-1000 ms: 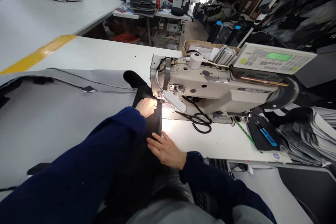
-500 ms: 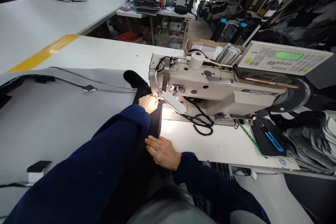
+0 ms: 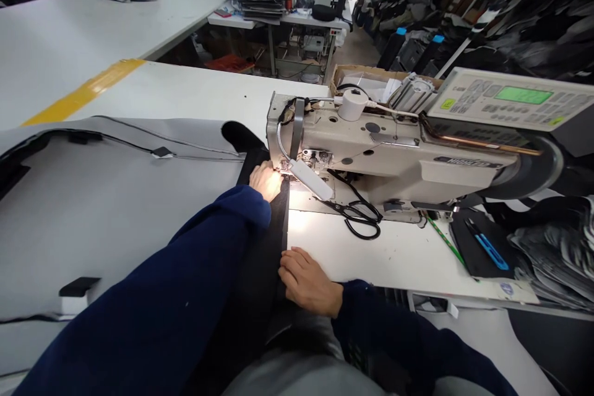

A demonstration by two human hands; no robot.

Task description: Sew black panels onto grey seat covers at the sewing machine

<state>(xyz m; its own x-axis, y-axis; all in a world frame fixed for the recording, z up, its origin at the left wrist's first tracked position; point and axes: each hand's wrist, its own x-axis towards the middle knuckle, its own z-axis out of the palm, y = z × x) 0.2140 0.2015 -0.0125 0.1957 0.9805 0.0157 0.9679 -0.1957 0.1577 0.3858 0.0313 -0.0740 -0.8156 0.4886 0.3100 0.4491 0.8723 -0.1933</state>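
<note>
A strip of black fabric (image 3: 273,223) runs from my lap up to the needle of a beige sewing machine (image 3: 371,154). My left hand (image 3: 265,180) presses on the black fabric right beside the needle, its fingers curled down. My right hand (image 3: 306,281) lies near the table's front edge with its fingers closed on the strip's right edge. A large grey fabric panel (image 3: 106,198) with black trim spreads over the table to the left.
Black scissors (image 3: 357,216) lie on the machine bed right of the needle. A control panel (image 3: 510,99) sits atop the machine. A blue tool (image 3: 485,244) on a black piece and stacked fabric pieces (image 3: 557,253) lie at the right. A cardboard box (image 3: 371,77) stands behind.
My right hand has slid back along the black strip toward my body and a little to the right. My left hand stays by the needle.
</note>
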